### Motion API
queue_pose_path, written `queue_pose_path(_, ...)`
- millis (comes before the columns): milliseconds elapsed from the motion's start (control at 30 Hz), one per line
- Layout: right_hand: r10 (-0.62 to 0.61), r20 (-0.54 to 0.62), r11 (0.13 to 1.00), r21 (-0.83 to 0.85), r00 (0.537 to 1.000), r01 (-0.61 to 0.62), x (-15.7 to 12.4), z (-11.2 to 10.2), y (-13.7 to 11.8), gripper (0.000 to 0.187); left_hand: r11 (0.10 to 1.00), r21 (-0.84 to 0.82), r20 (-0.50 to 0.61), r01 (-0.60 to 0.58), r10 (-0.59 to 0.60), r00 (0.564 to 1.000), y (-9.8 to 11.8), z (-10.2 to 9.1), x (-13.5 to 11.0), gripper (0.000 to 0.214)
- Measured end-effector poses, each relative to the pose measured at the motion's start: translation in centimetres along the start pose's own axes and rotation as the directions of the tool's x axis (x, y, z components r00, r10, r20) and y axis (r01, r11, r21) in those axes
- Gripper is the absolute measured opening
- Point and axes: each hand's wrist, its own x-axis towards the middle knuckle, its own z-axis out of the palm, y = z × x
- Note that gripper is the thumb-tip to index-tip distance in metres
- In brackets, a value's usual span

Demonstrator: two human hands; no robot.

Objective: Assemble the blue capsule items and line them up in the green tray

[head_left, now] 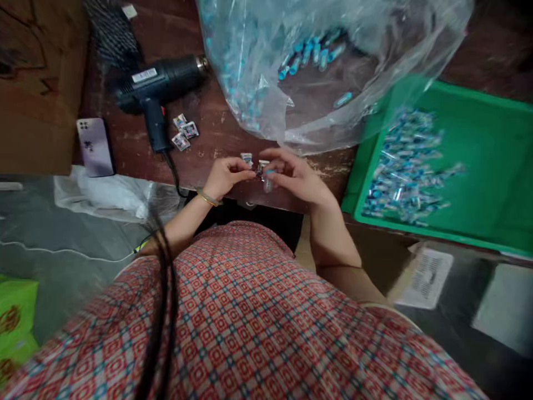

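Head view: looking straight down past a red checked top onto a dark wooden table (208, 119).
Landmark: big clear bag (266, 94) at the top of the table with blue-capped tubes inside. Everything else is placed off it.
Left hand (225, 176): just below the bag's bottom edge and a bit to the left. Thumb and forefinger are pinched narrow on a small printed wrapper (263, 166). There's a gold bangle (207, 197) on the wrist.
Right hand (297, 179): also just below the bag, close to the left hand, fingertips nearly meeting. Fingers are curled in around a little tube (268, 182) with a blue tip. It's blurry, so I can't tell the exact grip.
Wrapper and tube: touching each other between the two hands, over the table's near edge under the bag.
Spare wrapper (246, 159): lying on the table under the bag, right by the left fingertips.
Heat gun (160, 89): left of the bag, lying on its side.
Loose wrappers (185, 132): lower left of the bag, beside the gun's handle.
Phone (95, 147): far left of the bag, face down.
Green tray (491, 166): right of the bag, with a pile of wrapped tubes (406, 166) in it.
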Motion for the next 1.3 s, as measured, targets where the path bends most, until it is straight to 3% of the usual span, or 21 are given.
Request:
queue_pose_path(100, -0.018, -0.077, 0.998, -0.062, 0.997, 0.013, 0.6, 0.9, 0.9, 0.023, 0.999, 0.031, 0.03, 0.008, -0.008, 1.0, 0.0, 0.0, -0.1, 0.039)
queue_pose_path(367, -0.055, -0.162, 0.998, 0.026, 0.985, 0.06, 0.8, 0.6, 1.7, 0.026, 1.0, 0.018, 0.046, 0.022, -0.023, 0.999, -0.3, -0.1, -0.3, 0.036)
queue_pose_path(500, -0.123, -0.382, 0.988, 0.04, 0.916, 0.149, 0.7, -0.3, 1.6, 0.031, 1.0, -0.013, 0.04, 0.022, -0.021, 0.999, -0.1, -0.2, -0.1, 0.037)
queue_pose_path(567, -0.155, -0.434, 0.983, 0.026, 0.887, 0.184, 0.9, -0.3, 1.3, 0.034, 0.999, -0.023, 0.057, 0.036, -0.034, 0.998, 0.1, -0.1, -0.1, 0.038)
queue_pose_path(700, -0.204, -0.446, 0.973, 0.002, 0.871, 0.229, 1.3, 0.4, 0.8, 0.04, 0.997, -0.038, 0.095, 0.075, -0.071, 0.993, 0.5, 0.2, -0.2, 0.039)
queue_pose_path(900, -0.2, -0.368, 0.975, 0.019, 0.908, 0.222, 1.3, 1.0, 1.5, 0.037, 0.988, -0.079, 0.135, 0.13, -0.119, 0.984, 0.4, 0.1, -0.4, 0.039)
queue_pose_path(1100, -0.304, -0.459, 0.946, -0.247, 0.835, 0.208, 0.4, 1.6, 1.6, 0.023, 0.986, -0.079, 0.164, 0.146, -0.132, 0.978, -0.3, 0.4, -0.6, 0.034)
queue_pose_path(1233, -0.246, -0.442, 0.969, -0.119, 0.863, 0.215, 0.4, 1.6, 2.1, 0.027, 0.986, -0.114, 0.174, 0.125, -0.104, 0.979, -0.1, 0.5, -0.7, 0.036)
queue_pose_path(1300, -0.241, -0.449, 0.97, -0.131, 0.86, 0.203, 0.4, 1.6, 2.6, 0.025, 0.976, -0.173, 0.188, 0.135, -0.101, 0.977, 0.1, 0.7, -0.8, 0.041)
